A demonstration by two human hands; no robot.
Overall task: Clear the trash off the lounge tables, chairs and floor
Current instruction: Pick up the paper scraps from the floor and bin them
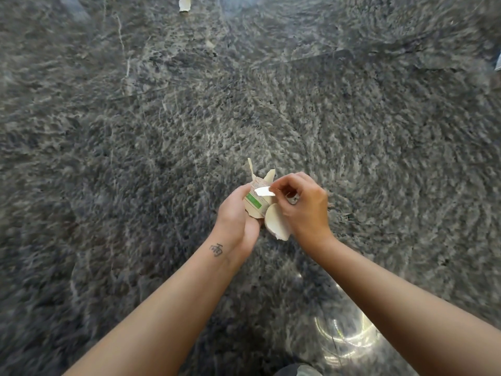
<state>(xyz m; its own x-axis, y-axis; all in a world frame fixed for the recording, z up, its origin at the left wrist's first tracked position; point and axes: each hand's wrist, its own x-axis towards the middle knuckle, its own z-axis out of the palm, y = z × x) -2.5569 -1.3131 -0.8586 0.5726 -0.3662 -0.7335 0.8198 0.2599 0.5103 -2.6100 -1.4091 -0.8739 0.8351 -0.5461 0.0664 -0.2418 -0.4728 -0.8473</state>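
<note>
Both forearms enter from 5 and 7 o'clock and meet just below frame centre. Left wrist bears a small dark tattoo [217,250].

Item held: a bundle of torn cup pieces [254,203], cream paper with a green printed band, two ragged points standing up toward 12 o'clock. The bundle is off the floor, between the two hands.

Left hand [237,213]: fingers and thumb curled round the bundle from its 9 o'clock side, gripping it.

Right hand [305,206]: at 3 o'clock of the bundle, knuckles up, fingers curled. Thumb and forefinger pinch a small white sliver [263,191] that lies across the upper part of the bundle. A further small object shows under the curled fingers; it is too blurred to identify.

Curved white fragment [276,225]: at 5 o'clock of the bundle, touching it, wedged between the heels of both hands. Which hand bears it cannot be told.

Floor [379,131]: polished dark grey stone with pale veining, filling the frame. Bright glare [344,335] lies at 5 o'clock.

Loose debris: one torn cream scrap [185,4] lies on the floor at 12 o'clock, at the top edge, well apart from the hands. A pale object [498,61] is cut off by the frame edge at 2 o'clock; nature not determinable.
</note>
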